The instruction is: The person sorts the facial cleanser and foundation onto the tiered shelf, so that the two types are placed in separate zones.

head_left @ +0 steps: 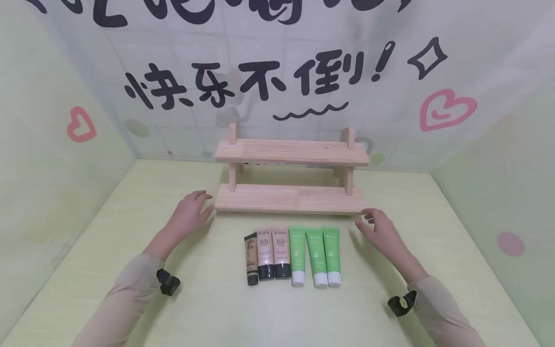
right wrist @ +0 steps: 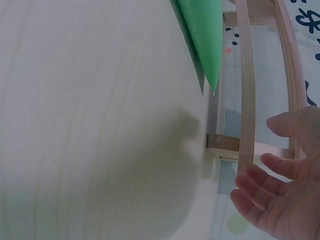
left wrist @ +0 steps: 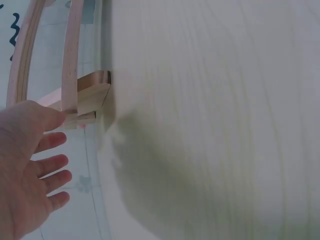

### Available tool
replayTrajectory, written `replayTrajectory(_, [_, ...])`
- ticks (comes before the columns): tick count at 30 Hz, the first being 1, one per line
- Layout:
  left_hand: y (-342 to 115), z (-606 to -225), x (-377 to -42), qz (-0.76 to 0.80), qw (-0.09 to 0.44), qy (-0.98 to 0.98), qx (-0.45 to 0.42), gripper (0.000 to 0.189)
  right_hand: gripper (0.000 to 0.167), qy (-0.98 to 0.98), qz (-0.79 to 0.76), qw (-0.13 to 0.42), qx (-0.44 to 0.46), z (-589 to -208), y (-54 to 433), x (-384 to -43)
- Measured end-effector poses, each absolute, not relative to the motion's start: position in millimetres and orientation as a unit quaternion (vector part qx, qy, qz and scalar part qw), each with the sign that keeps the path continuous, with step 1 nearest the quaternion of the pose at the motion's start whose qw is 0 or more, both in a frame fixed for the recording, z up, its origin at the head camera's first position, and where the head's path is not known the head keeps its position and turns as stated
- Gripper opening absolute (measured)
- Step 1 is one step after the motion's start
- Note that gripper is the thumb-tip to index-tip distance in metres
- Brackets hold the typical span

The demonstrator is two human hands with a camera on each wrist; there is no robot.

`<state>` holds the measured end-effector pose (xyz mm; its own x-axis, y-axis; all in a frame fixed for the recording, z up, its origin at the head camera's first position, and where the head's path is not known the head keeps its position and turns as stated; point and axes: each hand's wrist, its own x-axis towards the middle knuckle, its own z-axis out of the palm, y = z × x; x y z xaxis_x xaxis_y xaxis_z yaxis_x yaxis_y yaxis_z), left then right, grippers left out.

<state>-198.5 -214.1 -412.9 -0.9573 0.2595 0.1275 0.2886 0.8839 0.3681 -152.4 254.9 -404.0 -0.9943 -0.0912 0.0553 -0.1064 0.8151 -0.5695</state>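
Note:
A two-tier wooden rack [head_left: 290, 198] stands at the back of the table, with bare shelves. My left hand [head_left: 191, 212] is at the rack's left end, its thumb right at the lower shelf's edge; in the left wrist view the left hand [left wrist: 25, 165] has its fingers spread and loose. At the opposite end, my right hand [head_left: 383, 233] has fingertips close by the lower shelf's right corner. The right hand [right wrist: 285, 185] shows loosely bent fingers around nothing in the right wrist view. Neither palm holds anything.
Before the rack lie several tubes in a row: a brown tube [head_left: 251, 258], pink BB cream tubes [head_left: 265, 250] with black caps, and green tubes [head_left: 297, 253] with white caps. One green tube [right wrist: 205, 40] shows by the rack in the right wrist view. A printed cloth [head_left: 269, 82] hangs behind.

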Motion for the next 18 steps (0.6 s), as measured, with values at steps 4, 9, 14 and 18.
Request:
replayTrajectory(4, [-211, -409, -202, -0.210, 0.023, -0.967, -0.140, 0.039, 0.042, -0.952, 0.302, -0.012, 0.047, -407, 248, -151])
replayTrajectory(9, [-206, -406, -208, -0.233, 0.009, -0.964, -0.131, 0.041, 0.045, -0.948, 0.307, -0.072, 0.039, -411, 237, -150])
replayTrajectory(14, [-200, -404, -217, -0.253, -0.003, -0.959, -0.124, 0.042, 0.053, -0.946, 0.303, -0.109, 0.020, -413, 228, -148])
replayTrajectory(18, [-195, -404, -226, -0.255, 0.002, -0.959, -0.124, 0.041, 0.061, -0.941, 0.309, -0.138, 0.007, -410, 224, -147])
